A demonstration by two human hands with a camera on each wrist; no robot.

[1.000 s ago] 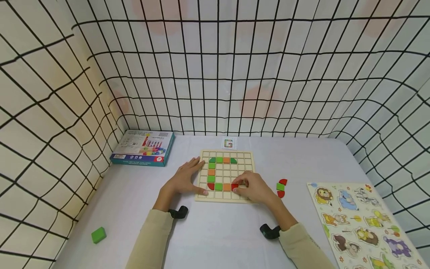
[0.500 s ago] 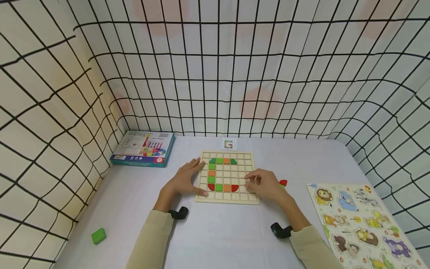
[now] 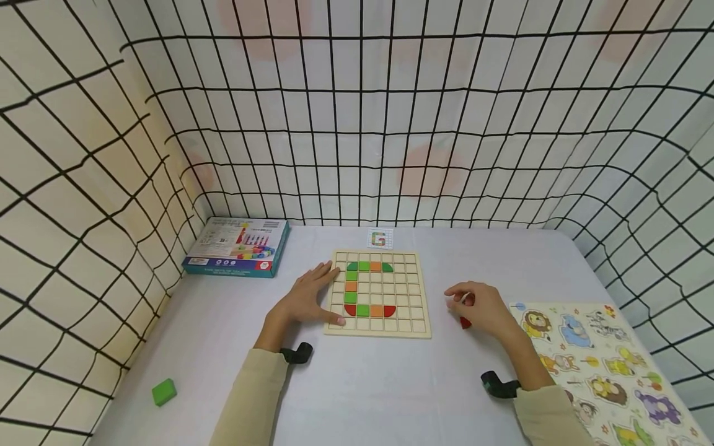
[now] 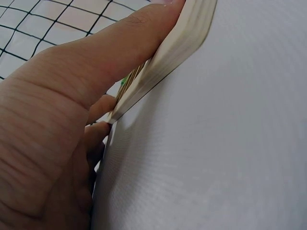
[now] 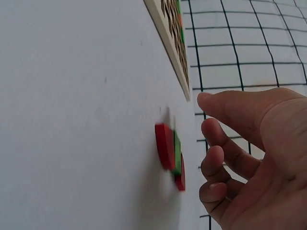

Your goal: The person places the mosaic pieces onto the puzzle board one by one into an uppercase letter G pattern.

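Hovering over three loose pieces (image 5: 170,151) on the table, two red and one green, the right hand (image 3: 482,306) has its fingers loosely curled and apart, gripping nothing. Those pieces lie just right of the wooden grid board (image 3: 415,322). On the board sit nine tiles: five green, two orange, two red. The left hand (image 3: 307,297) lies flat, fingers straight, pressing the board's left edge. Further out: one green block (image 3: 164,391), one boxed game (image 3: 237,246), one animal puzzle (image 3: 605,365).
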